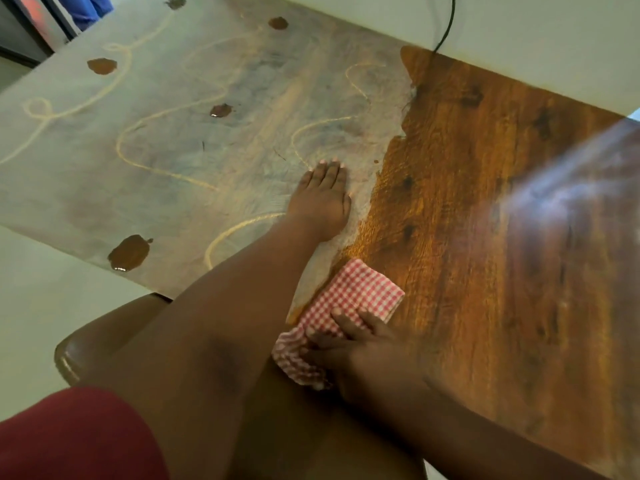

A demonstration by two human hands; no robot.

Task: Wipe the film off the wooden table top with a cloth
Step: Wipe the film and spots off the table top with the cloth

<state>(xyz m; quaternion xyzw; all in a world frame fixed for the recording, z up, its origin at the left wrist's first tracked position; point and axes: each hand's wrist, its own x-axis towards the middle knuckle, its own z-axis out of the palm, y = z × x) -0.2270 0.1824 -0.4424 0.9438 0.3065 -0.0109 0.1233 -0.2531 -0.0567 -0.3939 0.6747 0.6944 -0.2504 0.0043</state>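
The wooden table top [478, 209] shows bare brown grain on its right half. A pale grey film [194, 133] with curly finger-drawn lines covers its left half. My left hand [322, 199] lies flat, fingers together, on the film just beside the film's ragged edge. My right hand [367, 355] presses a folded red-and-white checked cloth [349, 306] onto the table at the near edge, where film meets bare wood. The cloth's lower end bunches under my fingers.
Several brown wet blotches [130, 252] dot the film. A dark cable [446, 26] hangs against the white wall [519, 39] at the back. A brown chair seat [104, 327] sits below the table's near edge. Bright glare [571, 188] falls on the right.
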